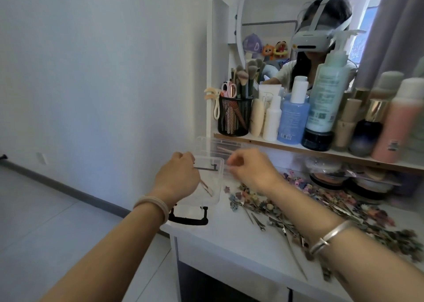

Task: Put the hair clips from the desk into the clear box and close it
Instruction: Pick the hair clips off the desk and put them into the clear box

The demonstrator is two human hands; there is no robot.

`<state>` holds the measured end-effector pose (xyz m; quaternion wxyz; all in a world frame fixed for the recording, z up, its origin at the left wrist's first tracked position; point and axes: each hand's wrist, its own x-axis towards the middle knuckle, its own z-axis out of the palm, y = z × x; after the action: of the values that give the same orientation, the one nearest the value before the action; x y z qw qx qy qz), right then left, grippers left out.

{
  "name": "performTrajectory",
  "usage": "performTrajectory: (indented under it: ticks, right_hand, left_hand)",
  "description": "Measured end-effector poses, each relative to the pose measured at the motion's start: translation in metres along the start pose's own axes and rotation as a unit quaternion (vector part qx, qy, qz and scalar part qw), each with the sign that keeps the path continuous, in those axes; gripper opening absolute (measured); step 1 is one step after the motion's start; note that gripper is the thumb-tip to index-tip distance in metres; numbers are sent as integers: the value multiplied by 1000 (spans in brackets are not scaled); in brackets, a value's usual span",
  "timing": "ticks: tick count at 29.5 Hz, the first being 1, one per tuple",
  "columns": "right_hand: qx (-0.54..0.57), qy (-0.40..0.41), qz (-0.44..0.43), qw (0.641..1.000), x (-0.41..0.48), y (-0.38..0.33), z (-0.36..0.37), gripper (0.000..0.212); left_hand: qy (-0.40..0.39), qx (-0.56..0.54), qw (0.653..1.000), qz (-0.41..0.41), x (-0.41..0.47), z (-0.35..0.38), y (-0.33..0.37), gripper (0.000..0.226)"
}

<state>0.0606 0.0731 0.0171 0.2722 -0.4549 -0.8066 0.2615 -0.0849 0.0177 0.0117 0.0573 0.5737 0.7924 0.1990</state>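
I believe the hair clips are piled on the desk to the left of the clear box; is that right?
Not quite: in the head view the hair clips are piled on the desk to the right of the clear box, not the left.

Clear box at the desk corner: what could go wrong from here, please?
The clear box sits right at the corner of the desk, and its black handle seems to overhang the edge. A push from the left hand might slide it off. The hair clips lie in a loose pile beside the right hand; a sweep of that arm could scatter some.
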Motion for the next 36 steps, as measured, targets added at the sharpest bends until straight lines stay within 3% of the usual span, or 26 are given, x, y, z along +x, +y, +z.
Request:
performTrajectory:
  ticks: [5, 11, 17, 21, 25, 28, 30, 34, 36]
  right_hand:
    - [-221, -127, 13, 967, -21, 30, 9, 24]
    - [-290, -120, 3, 950, -21, 39, 31, 31]
    - [-286, -107, -6, 952, -6, 40, 40, 23]
    - [-227, -85, -20, 970, 0, 41, 33, 21]
    - [-28, 36, -22, 999, 11, 18, 9, 11]
    - [93, 4, -41, 995, 15, -3, 0, 18]
    - [80, -62, -55, 993, 13, -7, 1, 29]
    - [36, 3, -38, 999, 10, 11, -6, 23]
    - [-62, -49, -20, 997, 6, 27, 1, 21]
  left_hand:
    - [16, 11, 1000, -5, -1, 3, -2, 36]
    - [21, -1, 1000, -3, -5, 2, -1, 39]
    - [37, -10, 999, -7, -2, 0, -6, 38]
    - [31, -25, 999, -27, 0, 3, -10, 40]
    - [21, -45, 998, -38, -3, 5, -10, 40]
    - [23, -49, 998, -43, -3, 4, -8, 40]
    - [26, -51, 997, -48, -4, 4, -7, 40]
    - [28, -53, 997, -55, -7, 4, -7, 40]
    - [33, -54, 996, -60, -9, 4, -7, 40]
